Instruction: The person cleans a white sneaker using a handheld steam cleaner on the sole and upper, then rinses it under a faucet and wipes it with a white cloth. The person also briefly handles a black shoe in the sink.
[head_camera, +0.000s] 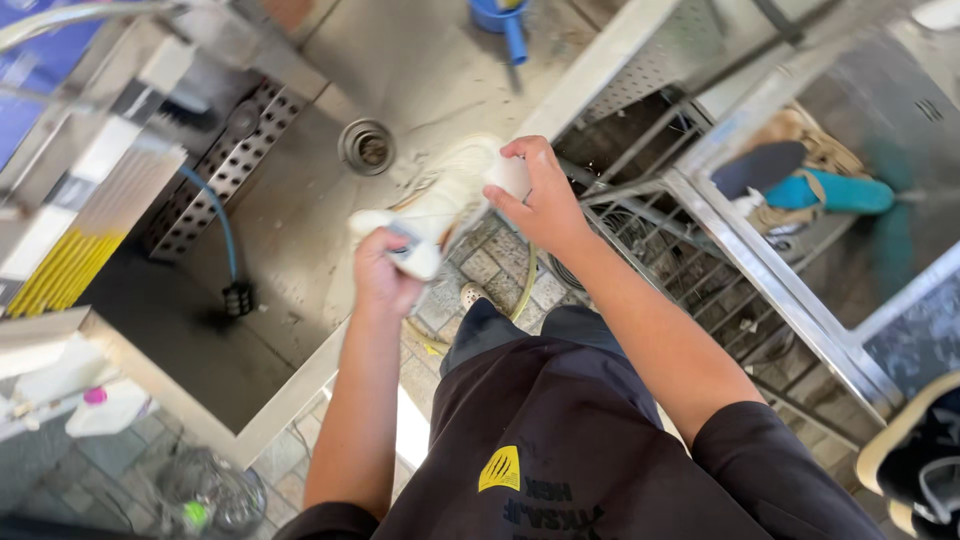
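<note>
The shoe (445, 195) is a pale, cream-white sneaker, blurred with motion, held in the air over the right edge of the steel sink (300, 230), just past the drain (366, 146). Its laces and upper look worn and a little grubby, though the blur hides detail.

The right hand (540, 200) has its fingers clamped round one end of the shoe, thumb over the top. The left hand (385, 270) has its fingers closed on the other end, or on something white there; I cannot tell whether that is a brush, a cloth or part of the shoe.

To my eye the work would go best with the shoe kept over the basin, not over the edge, so that drips fall toward the drain and not on the paving (490, 270) below. A firm hold with the right hand while the left does the moving looks the sound way.

A blue hose (215, 215) lies at the sink's left side. To the right, past a wire rack (690, 270), more footwear lies in a second basin (900, 130), among it a teal shoe (830, 192).
</note>
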